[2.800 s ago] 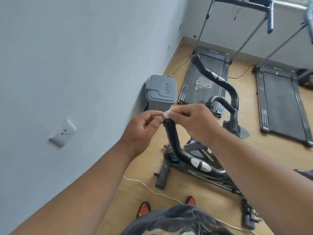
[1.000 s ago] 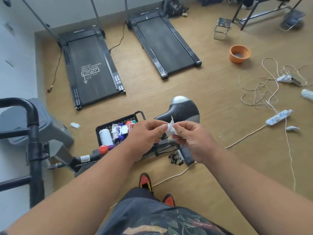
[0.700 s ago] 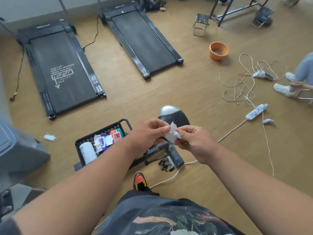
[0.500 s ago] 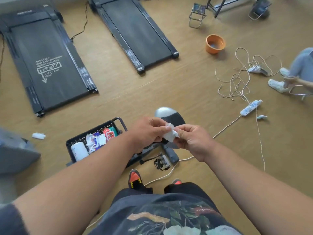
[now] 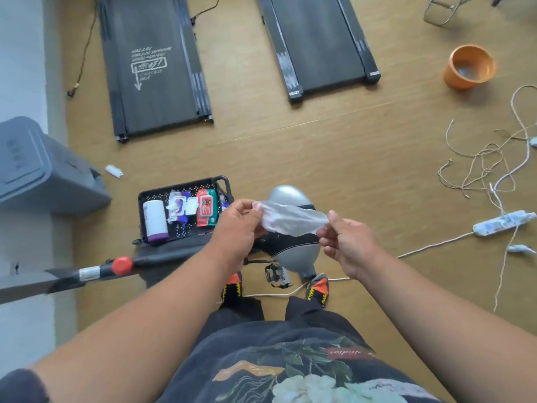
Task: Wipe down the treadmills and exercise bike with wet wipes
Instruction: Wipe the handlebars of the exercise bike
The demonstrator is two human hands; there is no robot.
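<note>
Both hands hold one wet wipe (image 5: 290,219) stretched between them: the left hand (image 5: 236,225) pinches its left end, the right hand (image 5: 343,242) pinches the right end. It hangs just above the exercise bike's saddle (image 5: 293,248), not touching it, I think. The step seems to be unfolding the wipe. Next it must come down flat on the saddle. Two treadmills (image 5: 154,68) lie well apart, toward the far edge of the floor (image 5: 348,158); the basket (image 5: 180,184) of wipe packs stands beside the bike.
</note>
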